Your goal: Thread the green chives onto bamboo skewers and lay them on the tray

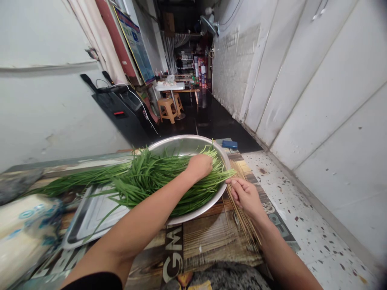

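Note:
A wide metal bowl [208,208] holds a heap of long green garlic chives [157,173], their pale cut ends pointing right. My left hand [200,166] reaches across the heap, fingers closed around chives near those ends. By the bowl's right rim is my right hand [245,195], thumb and forefinger pinched together close to the tips of a few chive stalks. Whatever lies in that pinch is too small to make out. Thin bamboo skewers [242,221] lie on the table under and beside my right hand.
A metal tray [87,217] sits left of the bowl, with more chives [87,175] behind it. A filled plastic bag [27,233] stands at the left edge. Beyond the bowl lies a blue box [229,144]. The patterned table [208,237] carries everything; walls flank both sides.

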Action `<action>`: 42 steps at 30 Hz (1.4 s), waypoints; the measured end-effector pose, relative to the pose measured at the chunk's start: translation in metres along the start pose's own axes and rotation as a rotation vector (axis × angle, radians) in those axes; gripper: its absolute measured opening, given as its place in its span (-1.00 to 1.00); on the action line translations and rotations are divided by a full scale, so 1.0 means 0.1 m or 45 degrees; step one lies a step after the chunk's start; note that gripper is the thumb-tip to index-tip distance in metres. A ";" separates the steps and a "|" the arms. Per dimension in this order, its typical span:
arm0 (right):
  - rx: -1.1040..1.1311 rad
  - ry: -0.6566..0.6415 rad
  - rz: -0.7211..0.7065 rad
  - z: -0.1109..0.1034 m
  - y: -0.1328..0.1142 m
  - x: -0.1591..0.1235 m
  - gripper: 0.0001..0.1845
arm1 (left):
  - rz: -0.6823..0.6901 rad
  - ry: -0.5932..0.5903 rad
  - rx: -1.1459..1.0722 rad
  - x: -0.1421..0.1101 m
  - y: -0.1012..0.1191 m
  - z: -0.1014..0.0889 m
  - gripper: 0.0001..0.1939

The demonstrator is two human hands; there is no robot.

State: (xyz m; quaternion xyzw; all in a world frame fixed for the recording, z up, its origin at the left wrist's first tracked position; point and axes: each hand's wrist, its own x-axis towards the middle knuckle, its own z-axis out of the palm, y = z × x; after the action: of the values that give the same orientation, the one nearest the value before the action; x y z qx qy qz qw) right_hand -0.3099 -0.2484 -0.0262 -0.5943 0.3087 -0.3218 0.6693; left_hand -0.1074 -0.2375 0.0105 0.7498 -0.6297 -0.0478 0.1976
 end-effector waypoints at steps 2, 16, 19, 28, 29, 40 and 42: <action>0.001 0.001 0.006 0.00 -0.01 0.00 -0.55 | 0.037 0.060 -0.202 0.00 -0.02 -0.01 -0.78; 0.116 -0.030 0.065 -0.01 0.00 0.00 -0.53 | -0.199 0.036 -1.141 0.01 0.03 0.05 -0.80; 0.118 -0.024 0.064 -0.01 -0.01 0.00 -0.54 | -0.207 0.055 -1.147 0.01 0.04 0.04 -0.81; 0.113 -0.023 0.057 0.00 -0.02 -0.01 -0.54 | -0.193 0.049 -1.140 0.02 0.03 0.07 -0.82; 0.111 -0.025 0.057 0.00 -0.02 -0.01 -0.55 | -0.193 0.055 -1.136 0.02 0.02 0.07 -0.81; 0.108 -0.028 0.064 0.00 -0.03 -0.02 -0.54 | -0.201 0.089 -1.126 0.02 0.04 0.05 -0.80; 0.104 -0.029 0.067 0.00 -0.03 -0.02 -0.54 | -0.197 0.096 -1.120 0.02 0.03 0.06 -0.79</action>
State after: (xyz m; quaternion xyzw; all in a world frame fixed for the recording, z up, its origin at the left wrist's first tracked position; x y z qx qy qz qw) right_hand -0.3113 -0.2476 -0.0228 -0.5618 0.3032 -0.3096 0.7047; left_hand -0.1120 -0.2418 0.0064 0.6406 -0.4839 -0.2981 0.5163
